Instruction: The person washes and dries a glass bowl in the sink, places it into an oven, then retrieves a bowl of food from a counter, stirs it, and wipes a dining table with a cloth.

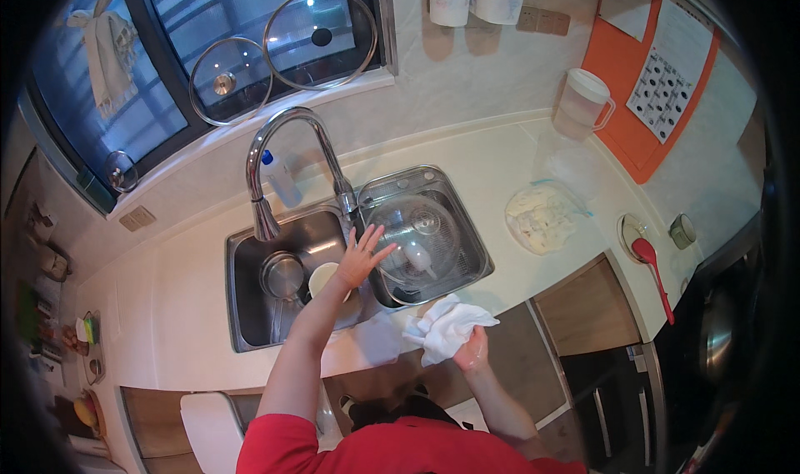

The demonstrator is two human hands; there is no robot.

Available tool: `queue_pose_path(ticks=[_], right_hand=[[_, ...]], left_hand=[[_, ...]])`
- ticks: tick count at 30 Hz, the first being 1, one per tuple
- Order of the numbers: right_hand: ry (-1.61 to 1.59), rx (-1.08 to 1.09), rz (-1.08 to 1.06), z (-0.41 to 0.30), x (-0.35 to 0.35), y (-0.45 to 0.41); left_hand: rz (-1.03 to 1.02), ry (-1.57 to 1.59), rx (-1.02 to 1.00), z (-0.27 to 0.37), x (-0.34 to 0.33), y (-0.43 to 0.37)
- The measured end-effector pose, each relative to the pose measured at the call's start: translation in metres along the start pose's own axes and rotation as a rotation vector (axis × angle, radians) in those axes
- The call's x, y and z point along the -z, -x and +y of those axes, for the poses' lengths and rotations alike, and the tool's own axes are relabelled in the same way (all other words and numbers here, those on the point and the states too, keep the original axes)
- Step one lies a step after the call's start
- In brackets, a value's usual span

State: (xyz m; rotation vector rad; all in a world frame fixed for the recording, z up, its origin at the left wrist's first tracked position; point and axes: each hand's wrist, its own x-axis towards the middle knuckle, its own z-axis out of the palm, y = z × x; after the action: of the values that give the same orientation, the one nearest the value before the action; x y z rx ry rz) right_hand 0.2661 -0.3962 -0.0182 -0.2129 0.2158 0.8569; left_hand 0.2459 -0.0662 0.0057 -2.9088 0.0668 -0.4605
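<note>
My left hand point(358, 264) reaches over the divider of the double sink with its fingers spread, holding nothing. In my right hand point(473, 351) is a bunched white cloth point(445, 329), held at the counter's front edge. The right sink basin point(480, 263) contains a perforated metal drain tray and a large clear round bowl or lid point(444, 224). A translucent white object point(417, 256) shows near its middle. A metal pot point(282, 276) and a cream bowl point(320, 280), partly hidden by my left forearm, sit in the left basin point(245, 302).
A tall chrome faucet point(304, 114) arches above the sink, beside a blue-capped bottle point(281, 179). To the right lie a clear bag of pale dough-like food point(542, 219) and a red spoon point(653, 268) on a small dish. A lidded pitcher point(581, 104) stands behind. Glass lids point(320, 61) lean against the window.
</note>
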Motion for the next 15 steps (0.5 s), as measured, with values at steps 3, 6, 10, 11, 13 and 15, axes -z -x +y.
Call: queue_pose_path(ticks=[3,6,10,11,13,15], right_hand=[[-0.025,-0.041,0.023,0.0,0.011,-0.006],[-0.062,-0.035,0.048,0.001,0.011,-0.012],[-0.027,-0.023,-0.063,0.001,-0.021,-0.014],[-0.032,-0.023,-0.111,-0.001,-0.025,-0.015],[-0.039,-0.021,-0.108,-0.001,-0.023,-0.017],[-0.049,-0.022,-0.103,0.0,-0.023,-0.018]], left_hand=[[0.01,0.006,-0.113,-0.01,0.005,-0.018],[-0.05,0.0,-0.197,-0.015,0.024,-0.036],[-0.021,-0.06,-0.205,-0.004,0.054,-0.07],[-0.044,-0.076,-0.185,0.003,0.059,-0.083],[0.043,-0.016,-0.172,0.009,0.05,-0.104],[0.126,0.043,-0.158,0.008,0.046,-0.119]])
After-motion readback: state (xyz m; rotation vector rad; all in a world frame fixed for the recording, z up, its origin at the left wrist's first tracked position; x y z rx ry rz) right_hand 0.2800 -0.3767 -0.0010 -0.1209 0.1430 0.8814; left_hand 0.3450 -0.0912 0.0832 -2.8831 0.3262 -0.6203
